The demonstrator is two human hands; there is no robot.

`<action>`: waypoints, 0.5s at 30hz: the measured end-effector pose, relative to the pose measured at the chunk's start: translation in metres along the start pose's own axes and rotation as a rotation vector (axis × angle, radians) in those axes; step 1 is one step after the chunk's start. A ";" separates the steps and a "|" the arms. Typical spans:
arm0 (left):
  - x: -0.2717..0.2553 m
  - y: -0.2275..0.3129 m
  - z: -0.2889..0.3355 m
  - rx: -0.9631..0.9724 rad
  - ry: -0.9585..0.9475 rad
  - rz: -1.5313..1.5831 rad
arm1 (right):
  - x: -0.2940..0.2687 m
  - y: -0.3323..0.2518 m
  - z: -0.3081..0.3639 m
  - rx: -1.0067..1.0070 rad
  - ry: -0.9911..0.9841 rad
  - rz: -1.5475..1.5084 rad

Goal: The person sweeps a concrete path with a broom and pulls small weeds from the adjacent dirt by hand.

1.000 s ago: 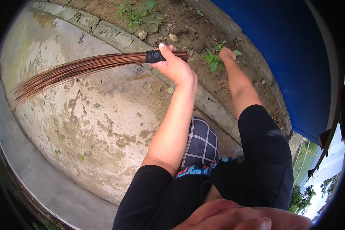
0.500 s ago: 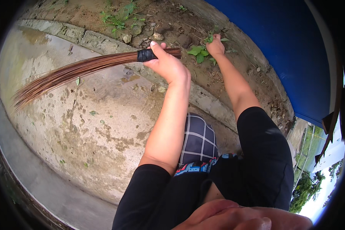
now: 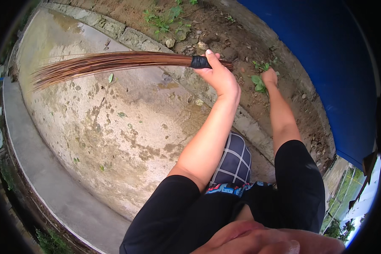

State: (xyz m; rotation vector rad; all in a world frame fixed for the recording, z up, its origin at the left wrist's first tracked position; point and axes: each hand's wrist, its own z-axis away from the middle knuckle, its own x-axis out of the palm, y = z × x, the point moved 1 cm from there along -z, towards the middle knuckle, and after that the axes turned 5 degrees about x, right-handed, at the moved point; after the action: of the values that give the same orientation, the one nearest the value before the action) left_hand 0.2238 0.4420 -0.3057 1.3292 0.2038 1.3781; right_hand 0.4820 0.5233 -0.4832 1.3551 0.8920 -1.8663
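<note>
A stick broom of thin brown ribs (image 3: 122, 62) stretches out to the left, nearly level above the concrete. My left hand (image 3: 219, 76) is closed round its bound end, just behind the black tape wrapping (image 3: 200, 62), thumb on top. Farther right, my right hand (image 3: 270, 78) reaches down to the soil with its fingers curled in at a small green weed (image 3: 261, 66). Leaves poke out beside the fingers; the stem inside the grip is hidden. A broad-leaved plant (image 3: 258, 83) grows right beside that hand.
A stained concrete slab (image 3: 114, 169) with scattered leaves lies to the left, bordered by a rough kerb (image 3: 144, 39). Beyond it runs a strip of soil with stones (image 3: 202, 45) and another weed clump (image 3: 163, 23). A blue wall (image 3: 326, 63) rises on the right.
The whole scene has shifted rightward and slightly down in view. The broom has swung up a little at its bristle end. My right hand stays at the weed.
</note>
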 end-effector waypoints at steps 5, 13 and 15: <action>-0.003 -0.022 0.006 0.010 -0.006 -0.044 | -0.037 -0.023 0.074 -0.037 -0.126 -0.463; 0.015 0.011 0.051 -0.020 -0.208 0.133 | -0.004 0.029 0.096 0.432 -0.170 -1.611; 0.017 0.021 0.060 0.016 -0.280 0.163 | 0.015 -0.019 0.125 0.475 -0.136 -1.176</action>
State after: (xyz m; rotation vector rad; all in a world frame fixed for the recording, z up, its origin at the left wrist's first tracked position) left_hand 0.2628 0.4153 -0.2596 1.5620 -0.0843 1.3086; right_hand 0.3984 0.4284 -0.4654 0.9435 1.3941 -3.1675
